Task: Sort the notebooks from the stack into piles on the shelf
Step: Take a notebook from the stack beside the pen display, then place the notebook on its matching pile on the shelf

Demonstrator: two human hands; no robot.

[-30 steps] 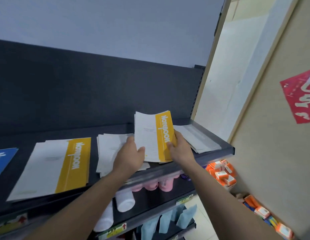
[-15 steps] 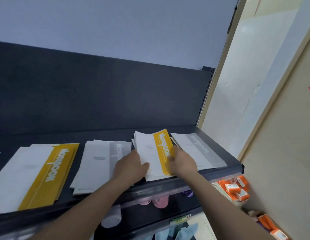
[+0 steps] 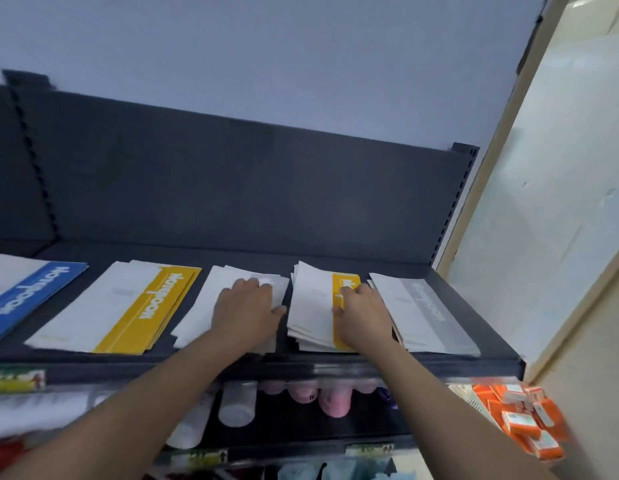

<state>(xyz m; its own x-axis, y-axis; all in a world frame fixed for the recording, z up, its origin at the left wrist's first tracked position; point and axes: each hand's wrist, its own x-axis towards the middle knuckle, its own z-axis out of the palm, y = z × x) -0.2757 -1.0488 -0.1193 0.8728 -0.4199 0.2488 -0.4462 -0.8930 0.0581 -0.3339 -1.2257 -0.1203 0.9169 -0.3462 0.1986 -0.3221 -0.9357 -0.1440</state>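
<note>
View from the head, looking down on a dark shelf (image 3: 204, 258) that bears five lots of notebooks in a row. At far left we see a blue-banded pile (image 3: 27, 296), cut off by the frame edge. Next to it lies a yellow-banded pile (image 3: 128, 306), then a grey-banded pile (image 3: 200, 306). The left hand (image 3: 244, 311) lies flat on this pile with fingers extended, and it covers most of the band. Right of it stands the mixed stack (image 3: 311, 303), with a yellow-banded notebook on top. The right hand (image 3: 365, 315) rests on that yellow band and hides most of the lettering. We cannot tell whether its fingers merely press the cover or grip its edge. A second grey-banded pile (image 3: 422, 313) lies just beside the stack at far right. Motion blur softens all print. Below, partly hidden by the shelf front and both forearms, we make out pink bottles (image 3: 335, 401), white bottles (image 3: 237, 407) and orange boxes (image 3: 522, 420).
</note>
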